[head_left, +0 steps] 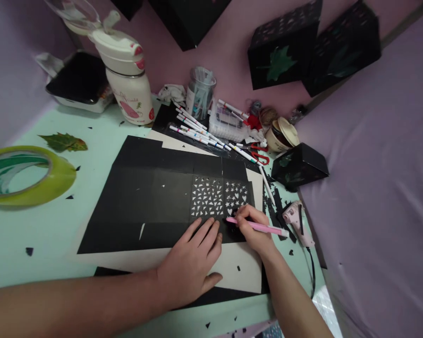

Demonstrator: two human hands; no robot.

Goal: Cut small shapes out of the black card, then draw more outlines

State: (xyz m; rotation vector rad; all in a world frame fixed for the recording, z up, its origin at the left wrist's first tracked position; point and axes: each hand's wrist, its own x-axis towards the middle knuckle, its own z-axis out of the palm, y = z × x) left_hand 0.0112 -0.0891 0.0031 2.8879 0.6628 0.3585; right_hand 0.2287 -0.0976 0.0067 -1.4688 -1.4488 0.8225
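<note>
A sheet of black card (144,192) lies flat before me, with one panel of small cut-out triangles (207,197) and a narrower one of stars and hearts (237,191). My left hand (197,258) presses on its lower edge, palm down, fingers stretched out and slightly spread. In a pen grip, my right hand (255,227) closes around a slim pink craft knife (264,227). The knife's front end points left, low against the card just below the star panel; its tip is too dark to make out. Pale board (239,263) shows beneath the card.
Yellow tape roll (61,180) and a leaf (64,142) lie left. Behind stand a water bottle (129,89), a jar (200,94), markers (197,134) and red-handled scissors (259,152). Rightward are a black box (299,166) and a glue gun (298,220); dark boxes (285,47) hang above.
</note>
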